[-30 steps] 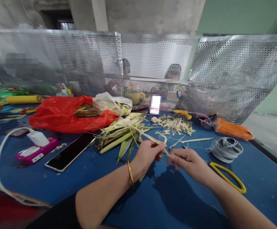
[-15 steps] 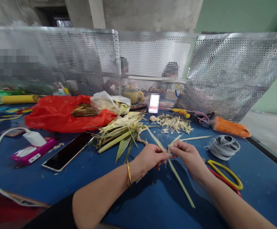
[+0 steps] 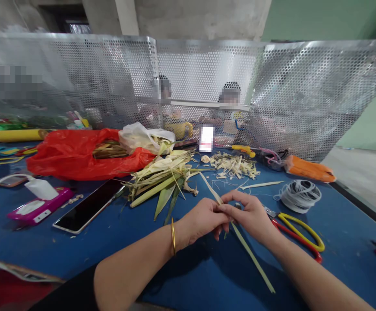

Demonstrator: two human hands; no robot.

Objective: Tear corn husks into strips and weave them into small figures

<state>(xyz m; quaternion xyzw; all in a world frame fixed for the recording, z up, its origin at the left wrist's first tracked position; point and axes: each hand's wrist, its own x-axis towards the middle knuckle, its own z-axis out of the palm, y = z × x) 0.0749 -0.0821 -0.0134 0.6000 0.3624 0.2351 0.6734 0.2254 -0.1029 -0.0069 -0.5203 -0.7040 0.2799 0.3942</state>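
Currently: left hand (image 3: 203, 219) and right hand (image 3: 248, 212) pinch pale strip (image 3: 251, 252) | red bag (image 3: 63, 157) holds brown leaves (image 3: 112, 150) | white bag (image 3: 133, 134), seemingly husks (image 3: 164, 144)

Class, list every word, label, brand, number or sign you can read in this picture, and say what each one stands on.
None can be read.
White upright panel with a pink band: blurred out, so any text is unreadable.
Purple power strip: any marking is too small to read.
Large phone: dark screen, no text visible.
Pale strip: no writing visible.
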